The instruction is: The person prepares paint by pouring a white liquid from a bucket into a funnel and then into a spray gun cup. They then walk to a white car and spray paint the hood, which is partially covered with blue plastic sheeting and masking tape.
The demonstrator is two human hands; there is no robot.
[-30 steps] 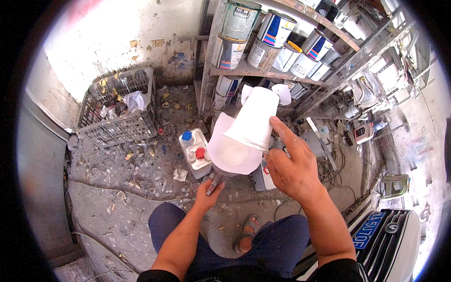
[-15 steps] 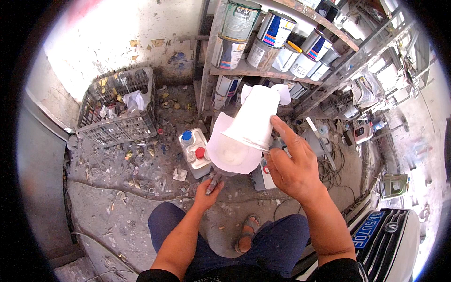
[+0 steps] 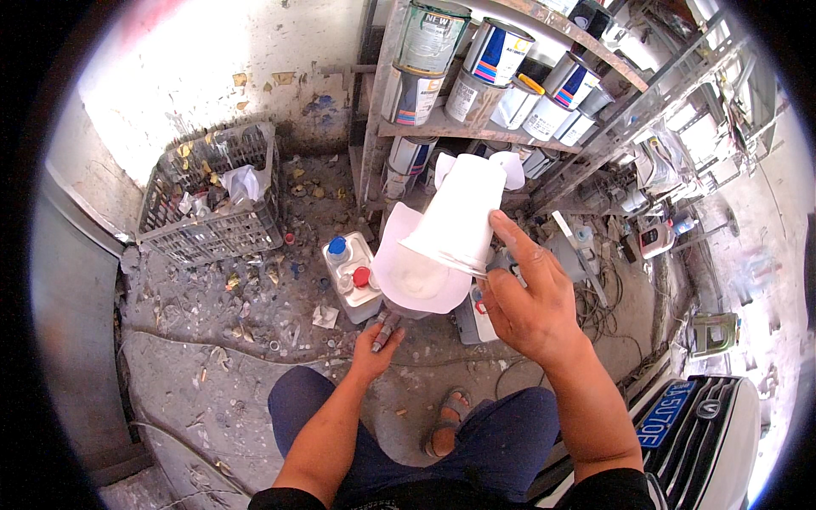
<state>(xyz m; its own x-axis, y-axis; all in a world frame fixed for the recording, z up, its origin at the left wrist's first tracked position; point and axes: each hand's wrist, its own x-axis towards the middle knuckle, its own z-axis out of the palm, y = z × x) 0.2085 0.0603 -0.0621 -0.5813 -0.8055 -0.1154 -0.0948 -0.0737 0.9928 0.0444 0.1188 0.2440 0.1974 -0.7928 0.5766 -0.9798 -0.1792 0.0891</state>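
My right hand (image 3: 527, 297) grips a white plastic cup (image 3: 459, 217) by its rim and holds it tilted, mouth down, over a white paper cone funnel (image 3: 416, 276). The cup's rim touches the funnel's upper edge. Below the funnel, my left hand (image 3: 374, 344) is closed around a small grey tool (image 3: 384, 327), most of which is hidden by the funnel. Whatever is in the cup or funnel does not show.
A white jug with a blue and a red cap (image 3: 353, 272) stands on the dirty floor left of the funnel. A plastic crate of scraps (image 3: 212, 200) sits at the back left. Shelves of paint cans (image 3: 476, 68) rise behind. A car's front (image 3: 688, 416) is at the lower right.
The right hand and cup have shifted very slightly; the left hand stays under the funnel.
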